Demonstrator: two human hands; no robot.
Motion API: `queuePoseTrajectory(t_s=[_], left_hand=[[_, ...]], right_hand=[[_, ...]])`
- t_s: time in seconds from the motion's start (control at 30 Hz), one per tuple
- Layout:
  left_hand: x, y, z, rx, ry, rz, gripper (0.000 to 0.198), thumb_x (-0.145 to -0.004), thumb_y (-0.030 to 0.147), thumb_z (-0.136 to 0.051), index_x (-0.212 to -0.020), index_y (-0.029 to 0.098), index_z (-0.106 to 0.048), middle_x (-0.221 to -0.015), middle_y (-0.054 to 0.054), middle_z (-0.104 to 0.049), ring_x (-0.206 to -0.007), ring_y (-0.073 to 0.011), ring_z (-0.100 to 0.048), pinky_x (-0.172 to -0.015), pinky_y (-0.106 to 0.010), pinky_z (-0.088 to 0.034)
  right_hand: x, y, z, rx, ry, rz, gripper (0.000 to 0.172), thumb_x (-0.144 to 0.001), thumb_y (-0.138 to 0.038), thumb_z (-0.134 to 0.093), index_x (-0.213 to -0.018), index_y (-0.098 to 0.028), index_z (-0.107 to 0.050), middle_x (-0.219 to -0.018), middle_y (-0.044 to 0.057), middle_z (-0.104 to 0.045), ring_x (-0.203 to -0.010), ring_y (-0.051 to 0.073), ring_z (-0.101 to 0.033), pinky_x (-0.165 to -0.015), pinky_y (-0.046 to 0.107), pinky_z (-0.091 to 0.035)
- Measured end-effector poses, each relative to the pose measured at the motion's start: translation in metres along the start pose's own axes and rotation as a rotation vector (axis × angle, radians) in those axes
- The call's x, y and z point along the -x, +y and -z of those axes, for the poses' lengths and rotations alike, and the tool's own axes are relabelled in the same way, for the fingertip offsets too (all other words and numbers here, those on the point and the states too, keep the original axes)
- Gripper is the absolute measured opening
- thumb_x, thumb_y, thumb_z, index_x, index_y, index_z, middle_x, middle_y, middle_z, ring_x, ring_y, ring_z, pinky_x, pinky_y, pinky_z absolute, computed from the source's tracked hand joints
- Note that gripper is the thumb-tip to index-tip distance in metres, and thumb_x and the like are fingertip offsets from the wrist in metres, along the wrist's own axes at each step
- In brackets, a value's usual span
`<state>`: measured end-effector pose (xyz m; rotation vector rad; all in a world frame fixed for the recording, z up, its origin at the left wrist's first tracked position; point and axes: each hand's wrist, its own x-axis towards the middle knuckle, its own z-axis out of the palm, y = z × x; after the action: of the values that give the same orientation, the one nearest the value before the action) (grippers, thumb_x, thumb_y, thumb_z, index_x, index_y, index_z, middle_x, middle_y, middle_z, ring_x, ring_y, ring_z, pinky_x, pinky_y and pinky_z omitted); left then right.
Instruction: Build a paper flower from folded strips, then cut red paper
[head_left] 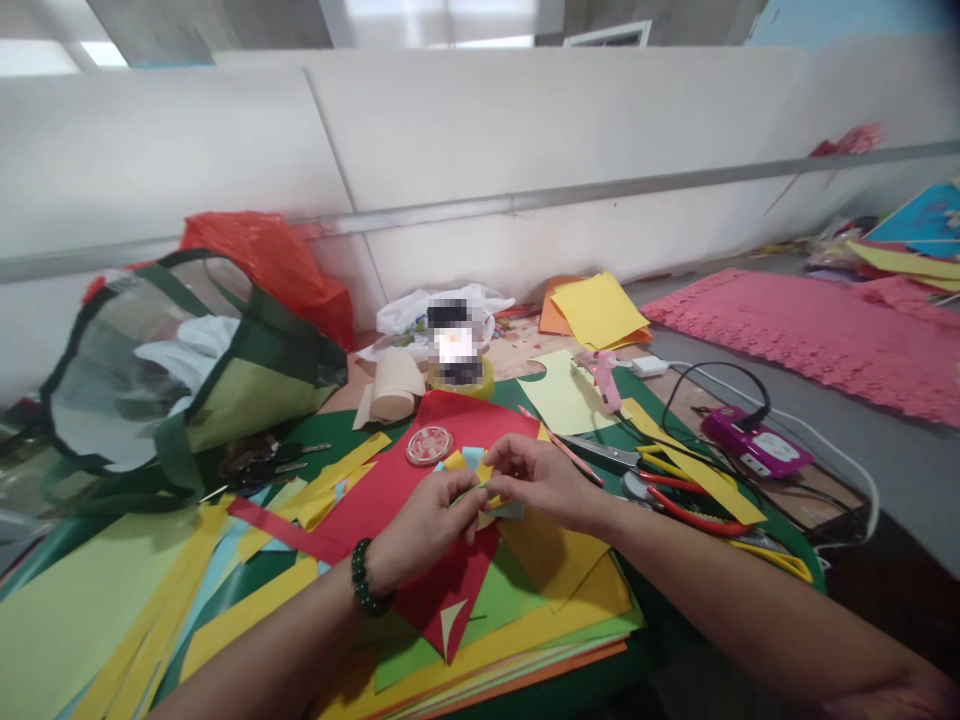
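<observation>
"Where was the green paper strip (471, 493)?"

"Between the fingers: the left hand (427, 525) had thumb and fingers clamped on one end, and the right hand (544, 482) pinched the other."

"And around them?"

"Blue and yellow paper pieces (473, 457) showed just beyond the fingertips, over red paper (480, 415). A round clear disc (429, 446) lay past the left fingers; scissors (604, 452) rested on the worktop (345, 428), beside the right ones."

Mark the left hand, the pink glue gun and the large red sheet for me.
Left hand (426, 520): head view, back of the hand.
Pink glue gun (603, 381): head view, middle of its body.
Large red sheet (375, 507): head view, bare part left of the hands.
</observation>
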<state>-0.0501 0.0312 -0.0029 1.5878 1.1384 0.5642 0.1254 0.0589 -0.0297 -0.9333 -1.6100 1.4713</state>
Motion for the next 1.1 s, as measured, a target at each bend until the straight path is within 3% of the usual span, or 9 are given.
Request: queuePoseTrajectory(t_s=[0.13, 0.3, 0.5, 0.77, 0.87, 0.93, 1.0, 1.1], left_hand=[[0.001, 0.002, -0.001, 0.041, 0.009, 0.002, 0.040, -0.081, 0.054, -0.055, -0.063, 0.019, -0.050, -0.052, 0.004, -0.049, -0.050, -0.0101, -0.042, -0.052, -0.023, -0.034], [0.001, 0.002, -0.001, 0.079, 0.023, -0.012, 0.043, -0.078, 0.058, -0.058, -0.065, 0.018, -0.053, -0.055, 0.003, -0.050, -0.052, -0.0103, -0.042, -0.052, -0.023, -0.033], [0.001, 0.002, 0.001, 0.063, 0.038, -0.020, 0.045, -0.075, 0.059, -0.062, -0.066, 0.015, -0.060, -0.061, 0.000, -0.054, -0.059, -0.0121, -0.043, -0.056, -0.024, -0.034], [0.001, 0.002, 0.001, 0.051, 0.048, -0.049, 0.049, -0.074, 0.062, -0.062, -0.063, 0.014, -0.060, -0.057, 0.002, -0.046, -0.055, -0.0102, -0.035, -0.052, -0.024, -0.028], [0.002, 0.004, 0.002, 0.064, 0.076, -0.074, 0.043, -0.073, 0.056, -0.064, -0.060, 0.015, -0.059, -0.056, 0.002, -0.047, -0.056, -0.0109, -0.036, -0.053, -0.025, -0.029], [0.003, 0.005, 0.003, 0.086, 0.079, -0.080, 0.041, -0.073, 0.055, -0.065, -0.059, 0.016, -0.058, -0.053, 0.003, -0.044, -0.055, -0.0109, -0.036, -0.053, -0.025, -0.029], [0.003, 0.006, 0.003, 0.109, 0.075, -0.081, 0.040, -0.072, 0.053, -0.064, -0.057, 0.017, -0.058, -0.050, 0.004, -0.041, -0.054, -0.0111, -0.036, -0.053, -0.025, -0.030], [0.002, 0.006, 0.003, 0.145, 0.073, -0.073, 0.039, -0.072, 0.053, -0.064, -0.057, 0.017, -0.058, -0.049, 0.004, -0.038, -0.053, -0.0111, -0.037, -0.052, -0.025, -0.030]], right_hand=[[0.000, -0.002, 0.001, -0.011, 0.018, 0.007, 0.023, -0.070, -0.035, -0.073, -0.077, -0.021, -0.057, -0.066, -0.003, -0.061, -0.060, 0.012, -0.058, -0.059, 0.026, -0.047], [0.001, -0.005, 0.000, 0.010, 0.019, 0.021, 0.021, -0.071, -0.033, -0.070, -0.085, -0.020, -0.060, -0.067, -0.003, -0.063, -0.061, 0.013, -0.059, -0.059, 0.026, -0.047], [0.006, -0.010, 0.000, 0.099, 0.046, 0.081, 0.016, -0.071, -0.031, -0.070, -0.073, -0.021, -0.057, -0.066, -0.002, -0.062, -0.059, 0.012, -0.056, -0.055, 0.024, -0.045], [0.008, -0.008, 0.003, 0.236, 0.032, 0.237, 0.012, -0.079, -0.032, -0.064, -0.075, -0.022, -0.060, -0.069, 0.000, -0.065, -0.062, 0.014, -0.059, -0.057, 0.026, -0.046], [0.009, -0.016, 0.010, 0.288, 0.133, 0.290, 0.013, -0.082, -0.034, -0.061, -0.076, -0.022, -0.061, -0.068, 0.001, -0.065, -0.060, 0.014, -0.057, -0.055, 0.026, -0.045], [0.016, -0.029, 0.016, 0.368, 0.200, 0.302, 0.015, -0.085, -0.035, -0.057, -0.079, -0.022, -0.060, -0.069, 0.002, -0.065, -0.061, 0.015, -0.058, -0.055, 0.026, -0.046], [0.032, -0.047, 0.022, 0.551, 0.178, 0.293, 0.017, -0.090, -0.036, -0.053, -0.084, -0.023, -0.062, -0.073, 0.003, -0.068, -0.064, 0.017, -0.062, -0.058, 0.027, -0.048], [0.063, -0.069, 0.040, 0.862, 0.185, 0.313, 0.021, -0.094, -0.032, -0.045, -0.097, -0.026, -0.065, -0.093, 0.006, -0.074, -0.081, 0.020, -0.068, -0.068, 0.029, -0.051]])
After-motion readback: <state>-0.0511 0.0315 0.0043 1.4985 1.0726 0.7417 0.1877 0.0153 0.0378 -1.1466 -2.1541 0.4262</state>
